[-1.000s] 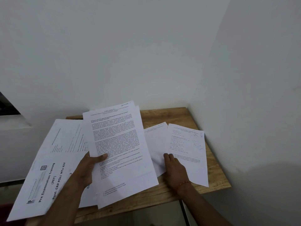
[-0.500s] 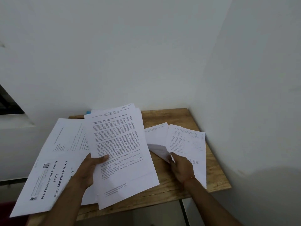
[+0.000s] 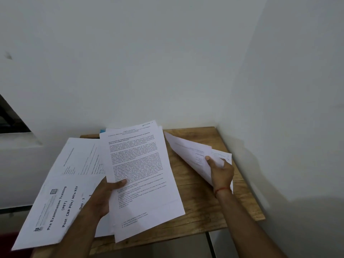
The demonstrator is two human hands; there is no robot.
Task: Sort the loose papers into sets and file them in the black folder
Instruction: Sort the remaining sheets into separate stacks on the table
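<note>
My left hand [image 3: 104, 198] grips a fanned bunch of printed sheets above a small wooden table [image 3: 202, 203]. The top text page [image 3: 141, 175] is under my thumb, and a cover sheet [image 3: 54, 205] reading "Pre Examination Training" sticks out to the left. On the right my right hand [image 3: 220, 171] is shut on two or three white sheets [image 3: 188, 155], lifted off the table and tilted on edge. No black folder is in view.
The table stands in a corner, with white walls [image 3: 288, 108] close behind it and on the right. A dark window recess [image 3: 9, 118] is at the left. A bit of something blue [image 3: 102, 130] shows behind the held papers.
My right hand picked up the sheets that lay flat on the table's right side and raised them, tilting them on edge. The left hand's bunch barely moved.
</note>
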